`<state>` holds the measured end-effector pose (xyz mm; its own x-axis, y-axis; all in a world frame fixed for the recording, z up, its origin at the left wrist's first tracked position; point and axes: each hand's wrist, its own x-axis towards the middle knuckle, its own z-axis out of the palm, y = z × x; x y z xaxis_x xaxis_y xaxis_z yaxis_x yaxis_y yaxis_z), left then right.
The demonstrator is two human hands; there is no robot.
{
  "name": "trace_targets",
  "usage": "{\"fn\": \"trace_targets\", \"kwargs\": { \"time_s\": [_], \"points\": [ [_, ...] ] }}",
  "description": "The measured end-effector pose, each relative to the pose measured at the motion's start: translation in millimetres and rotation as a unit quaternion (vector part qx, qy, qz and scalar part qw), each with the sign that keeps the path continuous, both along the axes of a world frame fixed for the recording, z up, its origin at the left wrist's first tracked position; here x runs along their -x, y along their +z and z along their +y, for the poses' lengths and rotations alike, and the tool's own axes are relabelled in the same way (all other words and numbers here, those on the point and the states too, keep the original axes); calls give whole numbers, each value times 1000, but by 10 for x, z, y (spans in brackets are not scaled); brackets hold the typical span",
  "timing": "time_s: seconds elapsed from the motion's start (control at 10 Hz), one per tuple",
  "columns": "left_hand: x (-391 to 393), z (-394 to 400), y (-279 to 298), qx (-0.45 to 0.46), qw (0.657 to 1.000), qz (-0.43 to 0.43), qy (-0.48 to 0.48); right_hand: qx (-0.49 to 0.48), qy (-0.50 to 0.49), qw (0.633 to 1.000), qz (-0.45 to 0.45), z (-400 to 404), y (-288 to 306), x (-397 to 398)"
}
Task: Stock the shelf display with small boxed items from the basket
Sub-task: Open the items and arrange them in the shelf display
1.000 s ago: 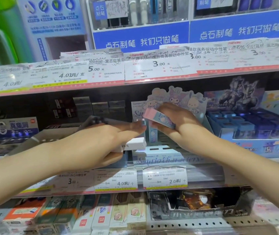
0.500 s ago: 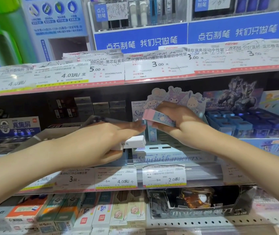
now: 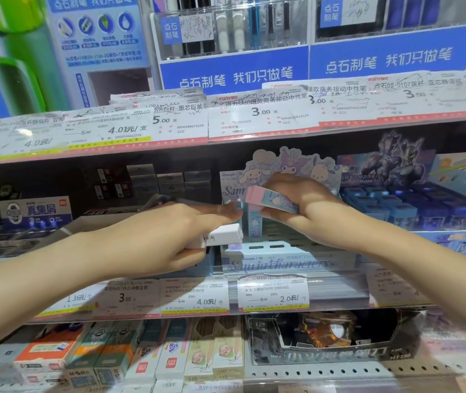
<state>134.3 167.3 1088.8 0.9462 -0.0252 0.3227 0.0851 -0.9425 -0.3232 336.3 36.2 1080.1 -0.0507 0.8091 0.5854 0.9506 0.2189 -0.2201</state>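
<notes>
A store shelf [image 3: 226, 310] full of price tags fills the view. The right hand [image 3: 308, 211] pinches a pink and blue box [image 3: 271, 199] just above the cartoon display tray [image 3: 288, 262]. The left hand [image 3: 152, 239], left of that tray, curls around a white box [image 3: 224, 235]. One blue box [image 3: 255, 222] stands upright in the tray.

Price tags [image 3: 272, 293], pencil boxes [image 3: 169, 353], blue pen display [image 3: 234, 41]
</notes>
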Motion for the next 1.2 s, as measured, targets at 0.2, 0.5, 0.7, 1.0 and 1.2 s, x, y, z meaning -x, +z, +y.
{"fn": "trace_targets", "kwargs": {
  "time_s": [0.2,0.5,0.7,1.0,1.2],
  "points": [
    [12,-13,38,42,999,23,-22,4,21,1000,1,8,13,27],
    [49,-124,75,55,998,6,-40,19,10,1000,-13,37,36,62],
    [19,-25,86,88,995,41,-26,60,-15,998,19,4,-32,44],
    [-14,-140,116,152,988,-17,10,73,42,987,136,-91,-1,56],
    [-8,-205,40,267,949,-163,-40,63,34,991,116,-195,59,222]
  ]
}}
